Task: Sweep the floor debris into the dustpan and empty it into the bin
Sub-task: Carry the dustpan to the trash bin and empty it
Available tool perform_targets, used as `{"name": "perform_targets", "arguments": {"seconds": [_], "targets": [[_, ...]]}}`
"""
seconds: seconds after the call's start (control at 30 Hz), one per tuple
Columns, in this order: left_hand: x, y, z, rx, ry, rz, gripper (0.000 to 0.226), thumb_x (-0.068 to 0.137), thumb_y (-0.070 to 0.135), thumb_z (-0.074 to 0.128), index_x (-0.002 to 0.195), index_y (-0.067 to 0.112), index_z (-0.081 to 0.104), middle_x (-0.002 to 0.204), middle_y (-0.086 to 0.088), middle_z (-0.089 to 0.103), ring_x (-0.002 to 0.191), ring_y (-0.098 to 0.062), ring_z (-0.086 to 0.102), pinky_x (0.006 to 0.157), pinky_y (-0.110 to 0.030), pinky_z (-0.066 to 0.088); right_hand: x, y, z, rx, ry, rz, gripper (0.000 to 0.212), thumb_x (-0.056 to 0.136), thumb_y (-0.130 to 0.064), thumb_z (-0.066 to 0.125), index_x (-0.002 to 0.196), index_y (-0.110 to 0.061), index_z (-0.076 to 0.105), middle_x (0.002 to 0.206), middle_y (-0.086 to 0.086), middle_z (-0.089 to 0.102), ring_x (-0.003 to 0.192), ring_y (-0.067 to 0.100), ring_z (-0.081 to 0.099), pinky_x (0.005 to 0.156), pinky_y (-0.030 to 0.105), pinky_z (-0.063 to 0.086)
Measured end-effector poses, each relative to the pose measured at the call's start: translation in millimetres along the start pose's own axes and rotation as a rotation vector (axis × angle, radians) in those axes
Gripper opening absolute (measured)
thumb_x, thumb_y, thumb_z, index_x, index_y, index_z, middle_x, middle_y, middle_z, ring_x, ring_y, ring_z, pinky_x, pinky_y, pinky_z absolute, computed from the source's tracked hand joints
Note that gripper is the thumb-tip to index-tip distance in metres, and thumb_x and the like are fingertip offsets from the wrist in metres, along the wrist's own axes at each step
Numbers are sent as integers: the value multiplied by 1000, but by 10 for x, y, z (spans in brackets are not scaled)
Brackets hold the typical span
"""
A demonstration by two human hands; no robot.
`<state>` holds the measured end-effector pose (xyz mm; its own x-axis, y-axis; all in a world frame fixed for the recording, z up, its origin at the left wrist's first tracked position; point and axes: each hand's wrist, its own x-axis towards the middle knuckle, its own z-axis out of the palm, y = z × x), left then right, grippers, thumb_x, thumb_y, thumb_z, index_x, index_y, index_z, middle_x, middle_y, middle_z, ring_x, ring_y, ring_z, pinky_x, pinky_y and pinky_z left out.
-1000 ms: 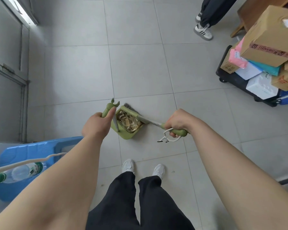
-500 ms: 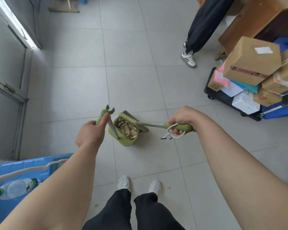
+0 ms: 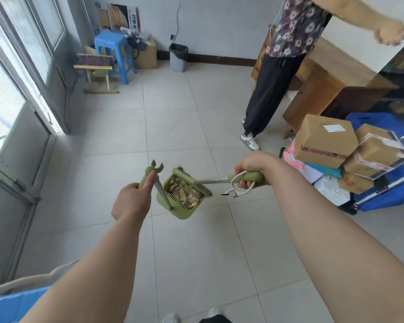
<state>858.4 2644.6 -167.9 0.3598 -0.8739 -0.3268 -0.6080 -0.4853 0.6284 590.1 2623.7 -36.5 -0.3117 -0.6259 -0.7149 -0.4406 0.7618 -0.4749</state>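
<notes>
Here the green dustpan (image 3: 181, 199), heaped with tan debris (image 3: 184, 191), sits between both hands. The left hand (image 3: 131, 202) grips its upright handle (image 3: 147, 177); the right hand (image 3: 248, 169) is clenched around the broom (image 3: 197, 181) beside it. Far beyond the dustpan, a grey bin (image 3: 178, 57) stands against the wall.

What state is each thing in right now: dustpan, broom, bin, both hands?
dustpan: holds debris, not yet emptied
broom: head resting across the dustpan's mouth
bin: upright by the far wall, dark liner, contents not visible
left hand: closed on the dustpan handle
right hand: closed on the broom handle
</notes>
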Motion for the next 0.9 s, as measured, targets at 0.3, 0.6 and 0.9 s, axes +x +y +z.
{"name": "perform_targets", "arguments": {"seconds": [0.3, 0.6, 0.9], "targets": [[445, 678, -194, -22, 100, 40, 89, 69, 94, 25, 74, 13, 62, 56, 1, 58, 52, -21, 58, 50, -29, 32, 108, -647, -481, 62, 63, -83, 8, 82, 3, 46, 76, -1, 49, 71, 22, 59, 48, 25, 55, 32, 17, 41], [1251, 1657, -99, -72, 190, 34, 90, 70, 93, 23, 75, 12, 61, 62, -2, 60, 56, -23, 58, 51, -29, 32, 727, -1570, -1283, 67, 50, -165, 5, 84, -1, 43, 87, -2, 48, 71, 23, 59, 34, 21, 54, 32, 18, 40], [2283, 2698, 68, -172, 267, -29, 92, 71, 92, 22, 87, 12, 65, 78, -8, 69, 62, -24, 61, 54, -31, 39, 1561, -2725, -2050, 34, 25, -271, 17, 86, -4, 44, 102, -4, 49, 75, 22, 60, 38, 20, 54, 33, 18, 43]]}}
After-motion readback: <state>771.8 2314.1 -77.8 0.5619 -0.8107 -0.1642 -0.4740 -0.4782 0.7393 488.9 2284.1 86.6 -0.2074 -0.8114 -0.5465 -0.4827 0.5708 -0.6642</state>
